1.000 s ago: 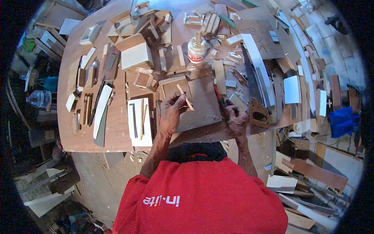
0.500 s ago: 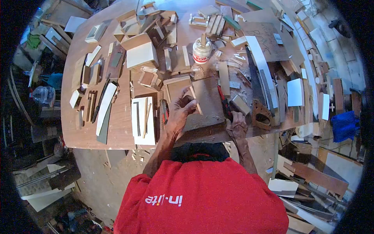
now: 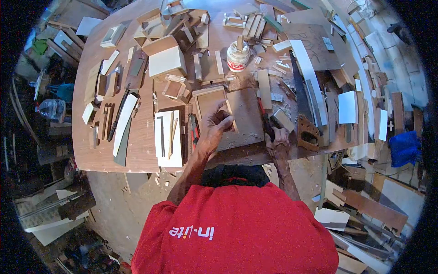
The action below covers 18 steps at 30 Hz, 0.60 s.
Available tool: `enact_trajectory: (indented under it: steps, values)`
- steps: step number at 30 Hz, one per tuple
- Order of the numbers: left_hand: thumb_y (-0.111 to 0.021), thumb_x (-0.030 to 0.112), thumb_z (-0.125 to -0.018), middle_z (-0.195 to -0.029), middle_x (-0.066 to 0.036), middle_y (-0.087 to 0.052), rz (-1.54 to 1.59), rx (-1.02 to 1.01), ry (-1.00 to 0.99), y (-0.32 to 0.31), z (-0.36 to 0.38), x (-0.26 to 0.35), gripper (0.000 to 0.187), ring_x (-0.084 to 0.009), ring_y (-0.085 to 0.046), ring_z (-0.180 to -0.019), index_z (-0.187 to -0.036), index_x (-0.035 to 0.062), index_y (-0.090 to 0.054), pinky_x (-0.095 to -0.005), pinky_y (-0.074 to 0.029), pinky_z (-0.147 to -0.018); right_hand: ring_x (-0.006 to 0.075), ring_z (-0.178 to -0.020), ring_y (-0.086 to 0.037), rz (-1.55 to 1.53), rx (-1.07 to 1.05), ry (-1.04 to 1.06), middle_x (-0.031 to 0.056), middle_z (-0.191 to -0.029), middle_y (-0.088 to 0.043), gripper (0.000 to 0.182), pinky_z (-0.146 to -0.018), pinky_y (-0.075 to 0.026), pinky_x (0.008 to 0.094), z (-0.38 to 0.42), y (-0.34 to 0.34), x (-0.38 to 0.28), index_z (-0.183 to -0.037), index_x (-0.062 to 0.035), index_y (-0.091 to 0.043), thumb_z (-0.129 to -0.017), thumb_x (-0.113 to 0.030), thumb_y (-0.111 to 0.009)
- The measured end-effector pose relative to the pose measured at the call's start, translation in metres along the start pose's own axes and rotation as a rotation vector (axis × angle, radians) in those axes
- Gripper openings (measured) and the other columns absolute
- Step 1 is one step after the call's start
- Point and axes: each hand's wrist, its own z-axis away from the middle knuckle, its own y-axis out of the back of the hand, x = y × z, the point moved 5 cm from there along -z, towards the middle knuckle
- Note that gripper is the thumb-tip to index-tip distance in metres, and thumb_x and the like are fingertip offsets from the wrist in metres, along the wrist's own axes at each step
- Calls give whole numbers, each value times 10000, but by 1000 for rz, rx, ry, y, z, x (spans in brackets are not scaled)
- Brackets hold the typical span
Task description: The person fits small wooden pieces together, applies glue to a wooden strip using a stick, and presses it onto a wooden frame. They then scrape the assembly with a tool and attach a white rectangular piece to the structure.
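1. Your left hand (image 3: 215,127) pinches a thin wooden strip (image 3: 229,108) between thumb and fingers, the strip slanting (its upper end leans left).
2. That strip is at the right side of a shallow wooden tray (image 3: 209,92), near the flat brown panel (image 3: 246,112); you can't tell from here whether it touches either.
3. Your right hand (image 3: 278,138) is at the lower end of a red-and-black tool (image 3: 262,107), fingers curled; whether they grip it, the view doesn't settle.
4. Just beyond that hand lies a wooden block (image 3: 284,119), and a saw handle (image 3: 309,132) sits to its right.
5. Beyond the panel, your white jar (image 3: 237,58) stands upright.
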Motion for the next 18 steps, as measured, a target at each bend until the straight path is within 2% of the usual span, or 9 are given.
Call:
enact_trajectory:
  steps: [4,6,7,10,12,14,15,17,18]
  values:
    - [-617,62,-883,-808,-47,-595,70,-2,87,4,-2,-16,420,-136,-590,-694,-1284,15,-500,-279,-523,-649,382,-1022,-538,46,55,-16,191,-1042,-552,402,-878,-458,466,-6,7,-1,-1103,-11,-583,-771,-208,-695]
    - [-615,65,-884,-811,-46,-597,34,-23,123,3,-2,-19,360,-133,-587,-695,-1230,11,-533,-276,-520,-643,383,-1079,-510,189,215,-35,190,-1137,-531,402,-916,-434,462,-13,24,-6,-1111,-23,-582,-785,-234,-688]
    - [-614,69,-885,-813,-46,-599,0,-41,156,2,-2,-20,302,-131,-585,-696,-1176,8,-565,-272,-518,-636,390,-1126,-478,272,192,-36,185,-1213,-498,406,-942,-414,467,-20,28,-3,-1139,-38,-570,-802,-238,-675]
    - [-612,76,-888,-810,-42,-599,-36,-31,152,-4,-3,-17,208,-128,-571,-686,-1087,19,-600,-270,-507,-633,390,-1132,-476,392,91,48,189,-1214,-498,414,-959,-403,475,-26,0,36,-1174,-46,-553,-812,-216,-657]
    - [-609,75,-889,-809,-39,-597,-7,-45,130,-1,-7,-24,240,-127,-565,-684,-1121,16,-593,-271,-498,-626,417,-1119,-497,399,43,47,206,-1223,-514,443,-970,-403,488,-33,9,27,-1224,-38,-530,-839,-224,-646]
    - [-607,74,-890,-807,-37,-595,24,-60,104,-2,-8,-23,273,-127,-558,-681,-1155,14,-586,-272,-488,-620,412,-1261,-439,124,-158,-179,224,-1263,-536,465,-1055,-353,482,-44,23,15,-1351,-60,-475,-923,-222,-557]
    - [-605,77,-892,-810,-40,-594,14,-47,40,-6,-8,-13,320,-126,-555,-683,-1204,14,-571,-274,-481,-621,412,-1261,-439,125,-156,-168,224,-1263,-536,465,-1055,-353,482,-50,35,0,-1351,-60,-475,-923,-222,-557]
    - [-603,79,-893,-814,-42,-592,6,-26,-23,-11,-7,-2,368,-125,-552,-685,-1253,15,-555,-275,-474,-622,334,-1201,-513,-616,-213,-156,193,-1167,-601,449,-1032,-387,426,-50,42,-35,-1355,-58,-486,-927,-177,-552]
    - [-599,75,-894,-826,-44,-589,-43,-35,-5,-13,-8,1,426,-120,-550,-690,-1309,22,-520,-269,-467,-625,334,-1201,-513,-616,-213,-156,193,-1167,-601,449,-1032,-387,426,-43,38,-48,-1355,-58,-486,-927,-177,-552]
